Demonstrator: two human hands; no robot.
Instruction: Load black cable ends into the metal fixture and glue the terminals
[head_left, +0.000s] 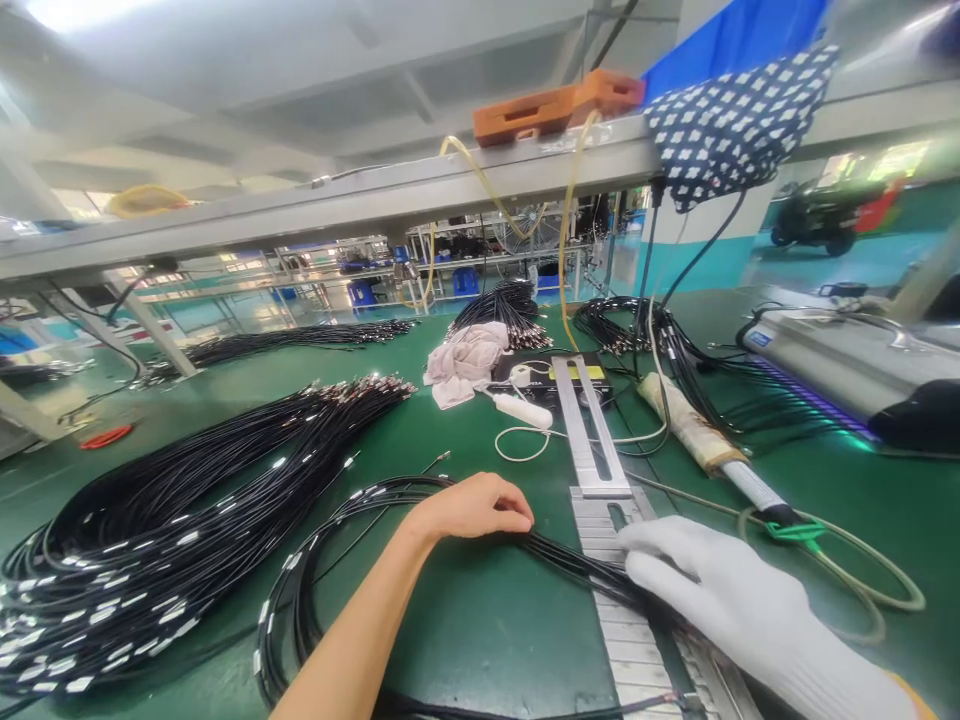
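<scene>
Left hand (476, 505) pinches black cables (566, 562); gloved right hand (724, 585) seemingly grips them too.

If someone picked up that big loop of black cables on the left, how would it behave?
The big loop of black cables would likely flex and sag, since its strands curve smoothly. It looks fairly heavy, being many strands thick. Its ends may splay, as they lie fanned out.
</scene>
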